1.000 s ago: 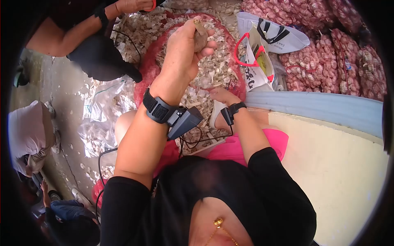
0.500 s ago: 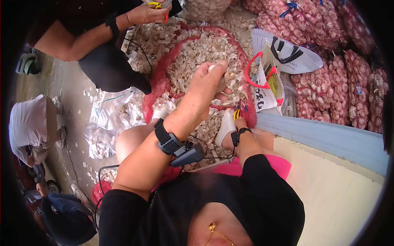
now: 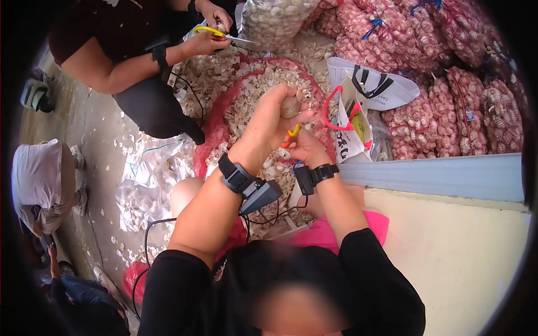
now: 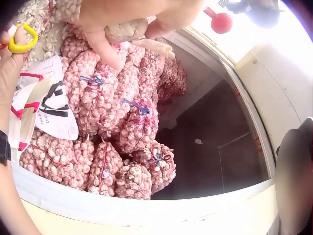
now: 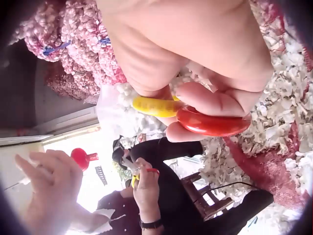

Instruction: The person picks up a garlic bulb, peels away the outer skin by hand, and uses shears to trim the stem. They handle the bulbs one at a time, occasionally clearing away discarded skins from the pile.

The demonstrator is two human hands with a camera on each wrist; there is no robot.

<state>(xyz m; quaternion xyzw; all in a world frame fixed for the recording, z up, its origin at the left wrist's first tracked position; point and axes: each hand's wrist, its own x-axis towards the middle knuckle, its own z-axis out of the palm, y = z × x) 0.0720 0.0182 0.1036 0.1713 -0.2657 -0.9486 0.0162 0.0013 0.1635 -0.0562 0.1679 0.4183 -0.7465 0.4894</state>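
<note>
My left hand [image 3: 268,124] grips a garlic bulb [image 3: 290,107] above a heap of garlic skins. In the left wrist view the bulb [image 4: 126,31] shows a pale cut-off stalk [image 4: 156,47] pointing out past the fingers. Close beside it, my right hand [image 3: 308,148] holds scissors with yellow and red handles [image 3: 293,131]. From the right wrist, the red handle loop [image 5: 212,122] and the yellow loop [image 5: 155,106] sit around the fingers; the blades are hidden.
A red net sack [image 3: 216,126] rings the heap of skins. Bagged garlic [image 3: 386,33] is piled at the back right, behind a white tote bag [image 3: 372,81]. Another person [image 3: 120,67] sits at the left with yellow-handled scissors [image 3: 224,35]. A low wall [image 3: 443,246] runs along the right.
The left hand has come down with the bulb from its raised position. My right hand has risen from beside the white shoe to the left hand, bringing the scissors.
</note>
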